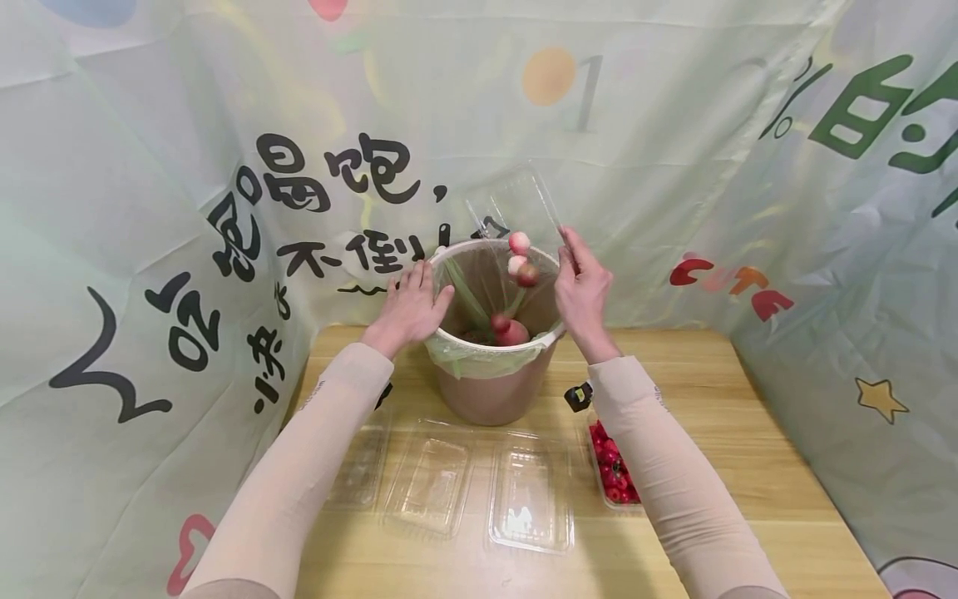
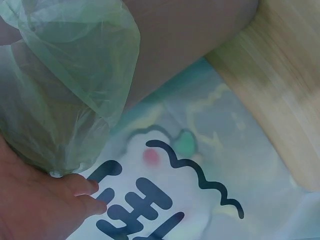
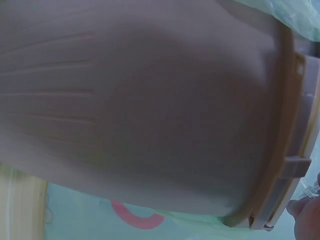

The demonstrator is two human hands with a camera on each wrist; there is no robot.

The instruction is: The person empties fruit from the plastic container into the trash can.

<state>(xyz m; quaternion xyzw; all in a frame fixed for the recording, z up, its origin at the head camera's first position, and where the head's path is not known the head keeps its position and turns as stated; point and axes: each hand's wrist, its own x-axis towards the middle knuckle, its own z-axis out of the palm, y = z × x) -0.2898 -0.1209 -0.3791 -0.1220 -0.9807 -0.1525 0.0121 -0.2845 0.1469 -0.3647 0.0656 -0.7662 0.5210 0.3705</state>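
Note:
A tan bin (image 1: 490, 399) lined with a pale green plastic bag (image 1: 482, 363) stands at the table's back. My left hand (image 1: 410, 306) rests on its left rim with the fingers extended; the liner (image 2: 90, 65) hangs beside it in the left wrist view. At the right rim, my right hand (image 1: 585, 287) grips the edge of a clear plastic container (image 1: 530, 195), tipped over the bin's mouth. Small round red-and-white pieces (image 1: 519, 243) appear below the container, above the opening. Red round pieces (image 1: 512, 333) lie inside the bin. The right wrist view shows mostly the bin wall (image 3: 150, 110).
Clear plastic trays (image 1: 527, 499) lie on the wooden table (image 1: 703, 399) in front of the bin. Partly under my right forearm sits a clear box of small red fruits (image 1: 609, 470). A printed cloth (image 1: 651, 166) encloses the back and sides.

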